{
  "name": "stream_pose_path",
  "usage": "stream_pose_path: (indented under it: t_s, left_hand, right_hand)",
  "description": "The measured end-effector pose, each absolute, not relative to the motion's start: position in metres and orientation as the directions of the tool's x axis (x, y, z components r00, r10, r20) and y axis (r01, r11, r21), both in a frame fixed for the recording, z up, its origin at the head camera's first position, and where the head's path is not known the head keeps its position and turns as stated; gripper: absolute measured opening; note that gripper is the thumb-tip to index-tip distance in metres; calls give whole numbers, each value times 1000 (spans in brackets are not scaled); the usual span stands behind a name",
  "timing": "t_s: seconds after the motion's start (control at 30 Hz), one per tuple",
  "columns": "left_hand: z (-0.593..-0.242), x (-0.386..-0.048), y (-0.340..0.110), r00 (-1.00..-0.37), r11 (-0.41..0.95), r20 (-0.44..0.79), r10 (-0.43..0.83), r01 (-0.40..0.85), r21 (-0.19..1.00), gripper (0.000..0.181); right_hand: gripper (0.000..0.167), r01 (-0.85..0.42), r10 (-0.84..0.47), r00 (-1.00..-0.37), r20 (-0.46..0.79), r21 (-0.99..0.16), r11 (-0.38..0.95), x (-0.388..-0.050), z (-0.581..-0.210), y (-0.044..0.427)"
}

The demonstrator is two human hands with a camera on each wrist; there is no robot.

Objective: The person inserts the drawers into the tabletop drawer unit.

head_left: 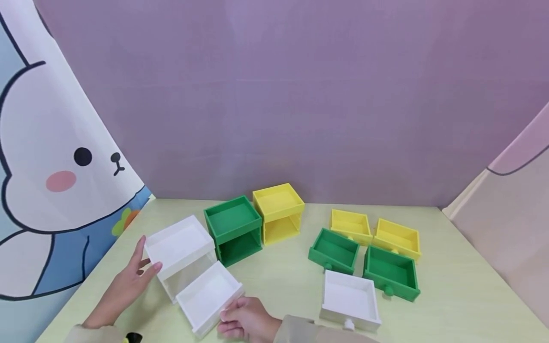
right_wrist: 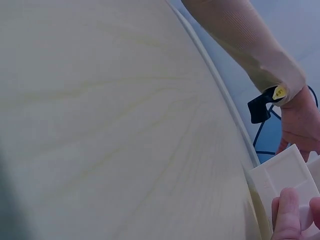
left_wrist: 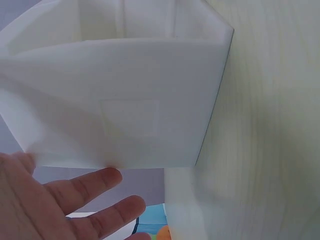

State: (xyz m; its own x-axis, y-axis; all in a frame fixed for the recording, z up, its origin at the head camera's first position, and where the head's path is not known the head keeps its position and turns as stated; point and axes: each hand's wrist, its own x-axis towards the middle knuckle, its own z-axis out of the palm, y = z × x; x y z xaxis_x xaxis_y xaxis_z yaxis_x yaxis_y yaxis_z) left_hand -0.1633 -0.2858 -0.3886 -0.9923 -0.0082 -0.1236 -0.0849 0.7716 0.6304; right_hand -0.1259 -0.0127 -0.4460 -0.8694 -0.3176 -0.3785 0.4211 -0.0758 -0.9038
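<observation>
Head view: a green cabinet (head_left: 233, 221) and a yellow cabinet (head_left: 279, 202) stand toward the far edge of the desk (head_left: 279, 281), the green one just beside the white cabinet (head_left: 180, 243). Two yellow drawers (head_left: 349, 223), two green drawers (head_left: 391, 266) and a spare white drawer (head_left: 350, 295) lie toward the right edge. The right hand (head_left: 249, 317) pinches the front of the gripped white drawer (head_left: 210, 293), its rear at the cabinet's lower opening; insertion depth cannot be told. Desk surface separates both white drawers. The left hand (head_left: 128, 281), thumb and forefinger spread, touches the cabinet nearer the left edge

Left wrist view: extended fingers (left_wrist: 82, 190) meet the panel's border; desk surface alongside

Right wrist view: fingertips on the drawer front, near the desk's edge
</observation>
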Motion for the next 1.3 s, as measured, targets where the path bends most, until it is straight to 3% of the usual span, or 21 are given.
stream_pose_path:
  t_s: [1.3]
  left_hand:
    - [-389, -161, -284, -993, 747, -106, -44, -103, 657, 89]
  right_hand:
    - [3, 442, -315, -867, -386, -888, -126, -128, -447, -33]
